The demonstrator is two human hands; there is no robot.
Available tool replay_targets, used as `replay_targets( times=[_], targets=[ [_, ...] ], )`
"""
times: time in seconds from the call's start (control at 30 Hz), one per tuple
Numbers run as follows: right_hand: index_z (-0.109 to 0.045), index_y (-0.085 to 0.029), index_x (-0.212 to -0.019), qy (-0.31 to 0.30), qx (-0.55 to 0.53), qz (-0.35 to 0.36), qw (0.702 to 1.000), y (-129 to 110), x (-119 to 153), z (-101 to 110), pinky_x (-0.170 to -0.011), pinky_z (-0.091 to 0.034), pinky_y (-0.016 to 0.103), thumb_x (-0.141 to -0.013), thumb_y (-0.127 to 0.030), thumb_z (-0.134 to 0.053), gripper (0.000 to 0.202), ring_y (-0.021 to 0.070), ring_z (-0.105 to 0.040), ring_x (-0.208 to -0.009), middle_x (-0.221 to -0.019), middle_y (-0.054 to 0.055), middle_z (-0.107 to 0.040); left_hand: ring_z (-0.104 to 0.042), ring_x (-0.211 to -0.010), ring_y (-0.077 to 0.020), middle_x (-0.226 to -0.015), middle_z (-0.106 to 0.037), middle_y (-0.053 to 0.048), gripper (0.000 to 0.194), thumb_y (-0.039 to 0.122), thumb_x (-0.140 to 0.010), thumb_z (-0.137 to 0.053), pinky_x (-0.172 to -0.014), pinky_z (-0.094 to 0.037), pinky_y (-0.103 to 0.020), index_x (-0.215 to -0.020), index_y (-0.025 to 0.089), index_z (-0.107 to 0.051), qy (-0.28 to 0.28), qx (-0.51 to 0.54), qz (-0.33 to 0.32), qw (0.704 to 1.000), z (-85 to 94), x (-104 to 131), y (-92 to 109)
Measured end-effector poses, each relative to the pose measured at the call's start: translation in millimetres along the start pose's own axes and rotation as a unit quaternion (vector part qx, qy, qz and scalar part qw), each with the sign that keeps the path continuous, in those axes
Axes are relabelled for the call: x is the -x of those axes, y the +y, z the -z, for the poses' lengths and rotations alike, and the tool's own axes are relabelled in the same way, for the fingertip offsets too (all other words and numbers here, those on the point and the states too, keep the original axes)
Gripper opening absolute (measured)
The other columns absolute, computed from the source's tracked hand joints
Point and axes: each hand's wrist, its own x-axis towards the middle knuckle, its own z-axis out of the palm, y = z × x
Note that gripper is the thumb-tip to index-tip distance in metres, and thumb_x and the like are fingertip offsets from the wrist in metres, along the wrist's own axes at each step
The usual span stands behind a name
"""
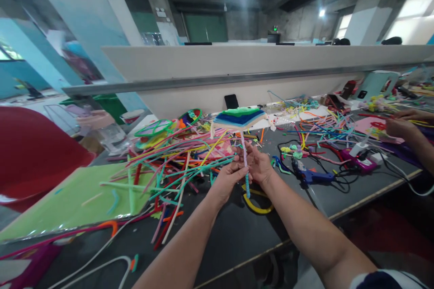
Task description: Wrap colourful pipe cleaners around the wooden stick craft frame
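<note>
An umbrella-like craft point(240, 119) with green, blue and cream bands is held upright over the table's middle. Its twisted stem point(247, 180) runs down from pale pink to light blue. My left hand point(228, 180) pinches the stem near its middle, thumb and fingers pressed together. Around the same stem, just right of and slightly above the left, my right hand point(258, 165) has its fingers curled on it. Below the hands lies a curved yellow piece point(258, 207), partly behind the stem's lower end.
Many coloured pipe cleaners point(193, 165) are piled at the left, beside a green sheet point(77, 194). A blue glue gun point(317, 177) and a magenta power strip point(361, 160) with cables lie right. Another person's hand point(400, 126) works at far right.
</note>
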Motion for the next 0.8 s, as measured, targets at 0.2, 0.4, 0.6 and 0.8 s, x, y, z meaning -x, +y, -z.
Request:
replay_targets(
  times=[0.2,0.4,0.6,0.8],
  targets=[
    [-0.056,-0.030,-0.117,-0.019,0.008,0.002,1.000,-1.3,2.1,-0.8,-0.059,-0.047,0.026,-0.074,-0.056,-0.061,0.050,0.0187,-0.063,-0.085,-0.118,0.005,-0.065,-0.061,-0.060,-0.0132,-0.067,-0.067,-0.004,0.023,0.036,-0.076,-0.068,-0.065,-0.050,-0.027,-0.073,0.013,-0.065,-0.008,0.006,-0.009,1.000,0.7,-0.2,-1.4],
    [-0.056,-0.029,-0.119,-0.008,0.020,-0.022,1.000,-4.6,3.8,-7.1,-0.066,-0.050,0.031,-0.077,-0.061,-0.054,0.052,0.0211,-0.064,-0.092,-0.117,0.007,-0.066,-0.062,-0.060,-0.0130,-0.067,-0.068,-0.005,0.025,0.036,-0.074,-0.070,-0.065,-0.050,-0.027,-0.081,0.013,-0.068,0.016,0.011,-0.005,1.000,1.8,-0.5,0.0],
    [-0.064,-0.023,-0.111,0.012,0.056,0.002,0.998,-1.1,0.5,-13.5,-0.071,-0.051,0.029,-0.076,-0.059,-0.058,0.050,0.0199,-0.064,-0.094,-0.113,0.008,-0.068,-0.062,-0.064,-0.0124,-0.071,-0.068,-0.002,0.025,0.034,-0.069,-0.075,-0.067,-0.051,-0.026,-0.082,0.014,-0.069,0.110,0.049,-0.040,0.992,9.9,-8.1,-6.3],
    [-0.071,-0.019,-0.096,0.077,0.138,0.016,0.987,13.1,-4.5,-10.0,-0.043,-0.037,0.019,-0.067,-0.037,-0.076,0.034,0.0093,-0.055,-0.054,-0.092,0.006,-0.072,-0.060,-0.064,-0.0115,-0.073,-0.068,-0.001,0.025,0.037,-0.070,-0.073,-0.066,-0.049,-0.025,-0.081,0.014,-0.070,0.126,0.025,-0.066,0.990,16.7,-13.3,-10.8]
  ],
)
